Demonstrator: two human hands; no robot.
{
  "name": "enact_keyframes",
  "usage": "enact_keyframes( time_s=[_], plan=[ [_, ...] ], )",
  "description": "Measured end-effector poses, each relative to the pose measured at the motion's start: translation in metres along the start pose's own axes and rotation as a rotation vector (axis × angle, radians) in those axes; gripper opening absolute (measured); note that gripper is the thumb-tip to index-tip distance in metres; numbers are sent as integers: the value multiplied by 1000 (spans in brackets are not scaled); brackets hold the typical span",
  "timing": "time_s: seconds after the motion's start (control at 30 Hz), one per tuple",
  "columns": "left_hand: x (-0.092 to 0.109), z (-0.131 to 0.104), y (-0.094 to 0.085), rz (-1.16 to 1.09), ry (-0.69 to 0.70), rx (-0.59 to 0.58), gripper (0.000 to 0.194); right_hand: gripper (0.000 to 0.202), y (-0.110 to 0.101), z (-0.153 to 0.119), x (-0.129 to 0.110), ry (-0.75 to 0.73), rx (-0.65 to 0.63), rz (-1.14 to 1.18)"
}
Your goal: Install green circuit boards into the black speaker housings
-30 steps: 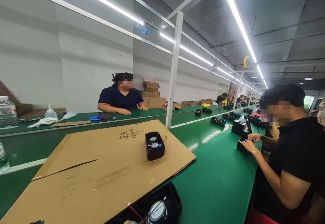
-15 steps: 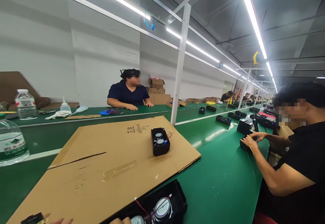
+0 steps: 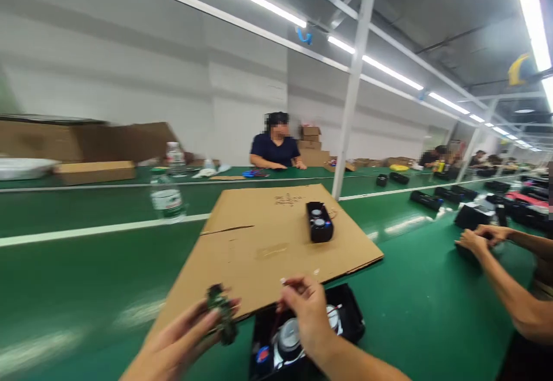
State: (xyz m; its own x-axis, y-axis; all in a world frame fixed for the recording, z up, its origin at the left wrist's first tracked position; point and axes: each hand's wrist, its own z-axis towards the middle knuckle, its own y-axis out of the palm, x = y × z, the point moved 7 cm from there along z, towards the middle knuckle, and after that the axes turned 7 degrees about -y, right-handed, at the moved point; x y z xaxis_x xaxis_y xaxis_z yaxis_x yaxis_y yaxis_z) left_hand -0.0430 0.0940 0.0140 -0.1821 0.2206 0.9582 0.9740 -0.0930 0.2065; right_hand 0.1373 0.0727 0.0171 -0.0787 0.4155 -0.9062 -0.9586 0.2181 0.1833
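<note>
Between the fingers and thumb of my left hand (image 3: 184, 335) is a small green circuit board (image 3: 223, 316), blurred and tilted. My right hand (image 3: 309, 315) is closed in a pinch on a thin wire with a small white connector (image 3: 283, 281) at its end. Below that hand lies an open black speaker housing (image 3: 352, 312), partly covered by the hand and forearm. Inside it are two round silver speakers, one of them a large speaker (image 3: 288, 336), plus dark red wires and a small blue-and-red part (image 3: 262, 354).
A cardboard sheet (image 3: 242, 271) lies on the green bench (image 3: 410, 323) and carries another black housing (image 3: 319, 232). Water bottles (image 3: 167, 199) stand at the left. A co-worker's hands (image 3: 477, 242) work on a black unit at the right; a person (image 3: 276, 147) sits opposite.
The view has swung left and both hands have come further into sight. My left hand has lifted the circuit board, and my right hand now raises the wire's connector above the housing.
</note>
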Motion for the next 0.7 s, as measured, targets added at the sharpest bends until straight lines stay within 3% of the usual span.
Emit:
enact_keyframes(
  time_s=[0.1, 0.2, 0.3, 0.4, 0.5, 0.7],
  plan=[
    [-3, -8, 12, -5, -75, -132, 58, 43, -3, 8, 1, 31, -75, 2],
    [-2, -14, 29, -8, -77, -230, 54, 30, -1, 6, -1, 33, -175, -18],
    [-1, -19, 37, -29, -48, -250, 58, 15, 5, -3, -16, -110, -288, -261],
    [4, -22, 36, 25, 32, -196, 54, 16, 15, -13, -33, -387, -384, -591],
    [10, -27, 34, 140, 115, -125, 37, 20, 21, -20, -42, -592, -403, -737],
    [5, -35, 37, 185, 123, 17, 29, 22, 21, -25, -47, -697, -316, -778]
  ],
)
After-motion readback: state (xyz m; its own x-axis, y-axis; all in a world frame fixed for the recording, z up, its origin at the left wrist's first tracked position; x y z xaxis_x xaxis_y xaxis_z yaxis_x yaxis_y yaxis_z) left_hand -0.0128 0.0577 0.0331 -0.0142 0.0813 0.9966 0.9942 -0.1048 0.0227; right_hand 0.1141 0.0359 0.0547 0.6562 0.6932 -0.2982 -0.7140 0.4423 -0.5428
